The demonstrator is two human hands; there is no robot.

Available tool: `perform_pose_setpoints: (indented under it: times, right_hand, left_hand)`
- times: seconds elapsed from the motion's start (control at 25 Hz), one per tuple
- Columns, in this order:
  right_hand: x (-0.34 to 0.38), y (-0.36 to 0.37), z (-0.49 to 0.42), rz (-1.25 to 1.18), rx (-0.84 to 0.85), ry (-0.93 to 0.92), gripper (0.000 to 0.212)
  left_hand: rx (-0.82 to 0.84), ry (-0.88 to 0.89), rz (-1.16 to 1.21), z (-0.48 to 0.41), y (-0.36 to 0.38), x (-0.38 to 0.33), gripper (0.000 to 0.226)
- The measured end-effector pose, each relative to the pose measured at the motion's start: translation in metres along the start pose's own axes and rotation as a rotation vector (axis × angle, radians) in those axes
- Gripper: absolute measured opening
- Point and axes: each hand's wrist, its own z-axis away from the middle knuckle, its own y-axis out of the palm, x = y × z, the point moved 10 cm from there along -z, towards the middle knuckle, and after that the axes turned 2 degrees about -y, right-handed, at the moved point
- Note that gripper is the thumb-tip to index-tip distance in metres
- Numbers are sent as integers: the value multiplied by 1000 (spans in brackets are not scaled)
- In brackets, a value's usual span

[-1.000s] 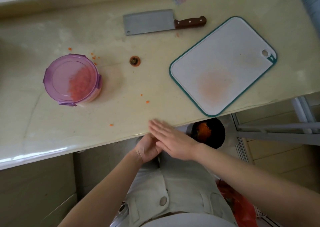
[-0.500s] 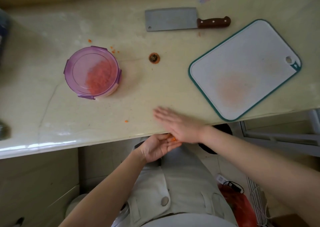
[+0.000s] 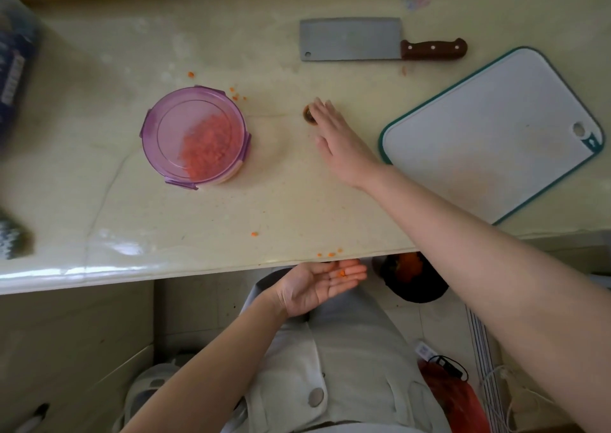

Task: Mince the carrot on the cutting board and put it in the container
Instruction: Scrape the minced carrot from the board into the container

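Surface: pale glossy stone, faint veins, and a damp-looking sheen along the near edge; floor tiles show below it.

Container at 9 o'clock from centre: round, translucent purple lid with clip tabs, apparently seated. The minced carrot is inside, a fine orange heap banked to one side.
Board at 3 o'clock: white plastic, teal rim, rounded corners, bare but for a faint orange stain.
Cleaver at 12 o'clock: flat steel blade, riveted wooden handle, well apart from both hands.

Right hand: grip open, fingers straight, tips at a small brown round stub and partly covering it.
Left hand: grip open, palm up just under the surface edge at 6 o'clock, a few carrot bits on its fingers.

Strays: crumbs at the edge above the palm, one further in, and more beside the container.

Risks (judgement):
- A fast sweep could send the stub rolling past the palm to the floor.
- Moist crumbs may smear on the slick stone rather than slide.
- Tilting the flat palm would drop its bits.
- With the lid on, collected bits cannot go in unless it is unclipped.
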Motion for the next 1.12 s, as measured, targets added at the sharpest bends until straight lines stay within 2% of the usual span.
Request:
perform_pose_setpoints:
  times: [0.16,0.28,0.4,0.52,0.64,0.76,0.88,1.0,1.12]
  right_hand:
    - [-2,10,-34,43,-41,-19,43]
    - [-3,3,-22,71,-158,-21,20]
    - [4,7,12,20,-166,-46,14]
    - [19,23,67,-40,-91,-136,13]
    - [24,48,124,-132,74,-130,20]
    - [41,67,169,-98,164,-337,23]
    - [46,76,185,-94,215,-457,18]
    - [51,74,182,-122,236,-473,24]
    - [63,68,181,-139,244,-499,21]
  left_hand:
    - [7,-12,-18,1,1,-1,38]
    - [21,-26,-26,4,4,-1,38]
    - [18,-26,-20,5,3,-1,38]
    - [19,-23,12,4,2,-1,37]
    - [15,-1,-8,4,2,-3,32]
    - [-20,41,-42,6,-2,-5,34]
    - [2,66,-91,10,4,-6,40]
    - [-19,82,-131,14,6,-6,35]
    - [-8,82,-125,15,5,-5,31]
